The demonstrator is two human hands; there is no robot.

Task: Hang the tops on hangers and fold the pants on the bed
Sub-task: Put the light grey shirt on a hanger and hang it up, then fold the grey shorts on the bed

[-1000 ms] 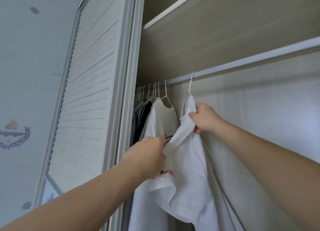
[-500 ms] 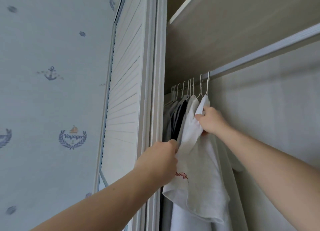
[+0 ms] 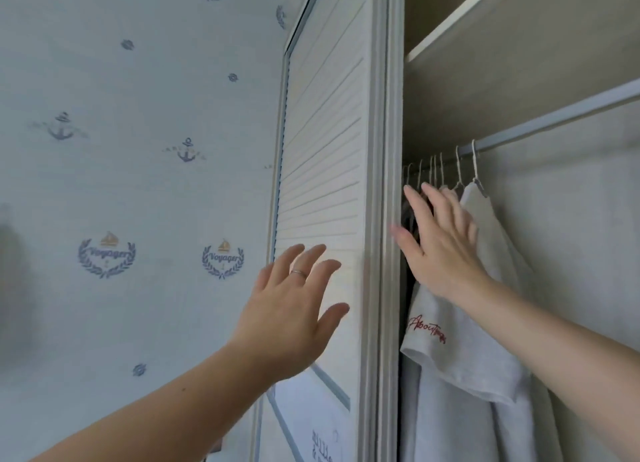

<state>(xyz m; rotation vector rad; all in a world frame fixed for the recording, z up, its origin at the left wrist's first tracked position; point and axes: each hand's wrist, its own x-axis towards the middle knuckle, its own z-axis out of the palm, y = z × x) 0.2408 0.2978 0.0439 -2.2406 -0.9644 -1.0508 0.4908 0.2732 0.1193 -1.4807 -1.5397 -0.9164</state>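
Note:
A white top with red lettering (image 3: 478, 326) hangs on a white wire hanger (image 3: 476, 170) from the wardrobe rail (image 3: 561, 118). Several more hangers with tops (image 3: 433, 174) crowd the rail to its left. My right hand (image 3: 440, 240) is open, fingers spread, its palm against the hanging tops beside the white one. My left hand (image 3: 294, 309) is open too, with a ring on one finger, held in front of the louvred wardrobe door (image 3: 322, 170) and holding nothing. No pants and no bed are in view.
The door's white frame (image 3: 384, 219) stands between my two hands. A shelf (image 3: 460, 14) runs above the rail. Pale blue wallpaper with anchor prints (image 3: 138, 184) fills the left. The wardrobe's back wall (image 3: 571, 236) lies to the right of the clothes.
Both hands have let go of the white top and opened. My left hand moved left, out in front of the door. My right hand shifted left onto the row of hung tops.

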